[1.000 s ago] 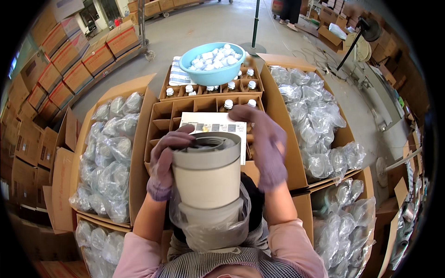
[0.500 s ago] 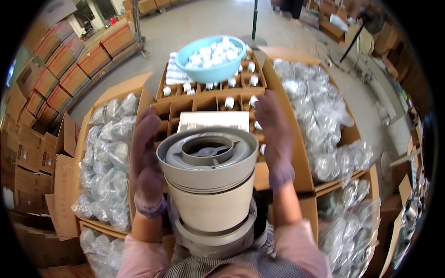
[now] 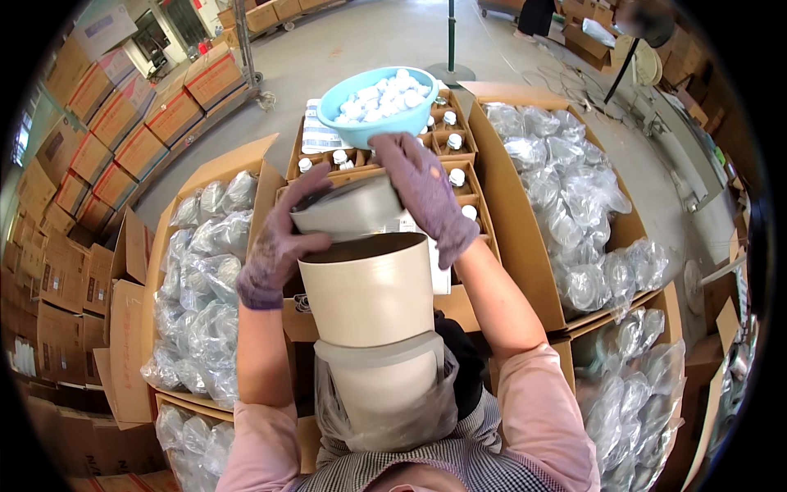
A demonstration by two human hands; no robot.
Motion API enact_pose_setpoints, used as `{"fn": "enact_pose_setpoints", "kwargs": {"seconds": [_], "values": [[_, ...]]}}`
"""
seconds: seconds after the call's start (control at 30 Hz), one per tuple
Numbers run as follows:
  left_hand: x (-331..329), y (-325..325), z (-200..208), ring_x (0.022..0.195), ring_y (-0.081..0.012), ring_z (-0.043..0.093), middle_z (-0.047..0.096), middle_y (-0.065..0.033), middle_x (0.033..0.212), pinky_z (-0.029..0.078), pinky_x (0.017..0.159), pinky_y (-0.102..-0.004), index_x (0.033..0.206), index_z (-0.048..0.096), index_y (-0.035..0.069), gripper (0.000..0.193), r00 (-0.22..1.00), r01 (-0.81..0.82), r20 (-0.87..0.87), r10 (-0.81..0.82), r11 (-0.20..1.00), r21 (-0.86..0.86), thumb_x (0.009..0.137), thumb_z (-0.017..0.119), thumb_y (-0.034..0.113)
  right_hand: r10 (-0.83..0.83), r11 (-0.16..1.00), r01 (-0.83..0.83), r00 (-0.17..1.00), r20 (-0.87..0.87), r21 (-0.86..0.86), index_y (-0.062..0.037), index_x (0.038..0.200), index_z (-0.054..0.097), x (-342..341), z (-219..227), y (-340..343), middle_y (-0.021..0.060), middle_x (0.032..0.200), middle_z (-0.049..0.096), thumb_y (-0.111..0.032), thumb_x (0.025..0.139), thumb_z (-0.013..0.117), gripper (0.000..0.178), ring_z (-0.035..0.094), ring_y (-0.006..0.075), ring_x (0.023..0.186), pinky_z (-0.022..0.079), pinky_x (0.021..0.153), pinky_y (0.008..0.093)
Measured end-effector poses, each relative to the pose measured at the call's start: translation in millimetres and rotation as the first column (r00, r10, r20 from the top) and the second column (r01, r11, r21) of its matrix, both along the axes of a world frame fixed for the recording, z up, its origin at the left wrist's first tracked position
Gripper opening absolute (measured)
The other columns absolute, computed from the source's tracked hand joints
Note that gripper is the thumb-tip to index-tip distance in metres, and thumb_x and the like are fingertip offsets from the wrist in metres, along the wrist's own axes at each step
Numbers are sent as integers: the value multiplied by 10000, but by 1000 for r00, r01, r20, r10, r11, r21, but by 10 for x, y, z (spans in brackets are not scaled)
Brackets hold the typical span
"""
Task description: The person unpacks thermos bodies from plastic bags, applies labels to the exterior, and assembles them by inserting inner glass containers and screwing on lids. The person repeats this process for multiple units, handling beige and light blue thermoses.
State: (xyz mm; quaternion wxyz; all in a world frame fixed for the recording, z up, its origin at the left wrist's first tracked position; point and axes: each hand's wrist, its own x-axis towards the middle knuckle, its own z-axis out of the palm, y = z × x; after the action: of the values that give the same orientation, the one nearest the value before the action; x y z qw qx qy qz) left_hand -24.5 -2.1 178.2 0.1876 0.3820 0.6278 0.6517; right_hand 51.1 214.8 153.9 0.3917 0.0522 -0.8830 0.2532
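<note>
A grey round ring-shaped top [image 3: 352,205] is raised and tilted, slightly blurred, over a beige cylindrical body [image 3: 367,287]. In a purple glove, my left hand [image 3: 279,242] grips the left side of this top, its thumb near the body's rim. On the other side, my right hand [image 3: 428,197], gloved alike, curls over the right edge. A dark gap shows between the top and the body's open mouth. Close to my torso, the body stands upright with its lower part in a clear plastic bag [image 3: 336,402].
Ahead, a light-blue basin [image 3: 379,129] of small white pieces rests on a divided carton [image 3: 291,168] of white-capped bottles. Open cartons of plastic-wrapped items stand left [image 3: 201,279] and right [image 3: 566,180]. Stacked brown boxes [image 3: 115,123] line the far left; a green pole [image 3: 451,41] stands beyond.
Both hands, held apart beside the cylinder before, have closed on its grey top. The top has come up off the beige body and tilted, exposing the body's open mouth.
</note>
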Motion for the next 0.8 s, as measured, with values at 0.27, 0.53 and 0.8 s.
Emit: {"fn": "enact_pose_setpoints", "kwargs": {"seconds": [0.27,0.53,0.8], "values": [[-430,-606,-975,1137,-233,608,589,-147,1289,496,987,-352,1387,489,2,682,943,-14,329,41,996,-82,752,655,187,-215,825,557,465,859,-95,-70,1528,279,177,-1729,548,239,1372,525,-472,907,633,820,551,387,1236,461,1030,446],[-47,-1300,-1439,1118,-247,621,593,-148,1293,513,970,-367,1391,488,17,655,728,-222,656,199,974,-49,806,621,280,-244,756,522,785,570,-395,-173,1393,488,-15,-2289,203,215,1135,606,-117,799,721,640,597,387,1082,479,965,429],[211,-1443,-1699,1099,-260,634,597,-149,1298,530,953,-382,1394,486,32,642,593,-260,776,213,963,-66,860,587,372,-191,503,383,924,332,-775,-100,1179,693,-741,-2874,772,123,1136,716,-110,767,773,419,671,276,1069,495,961,331]]}}
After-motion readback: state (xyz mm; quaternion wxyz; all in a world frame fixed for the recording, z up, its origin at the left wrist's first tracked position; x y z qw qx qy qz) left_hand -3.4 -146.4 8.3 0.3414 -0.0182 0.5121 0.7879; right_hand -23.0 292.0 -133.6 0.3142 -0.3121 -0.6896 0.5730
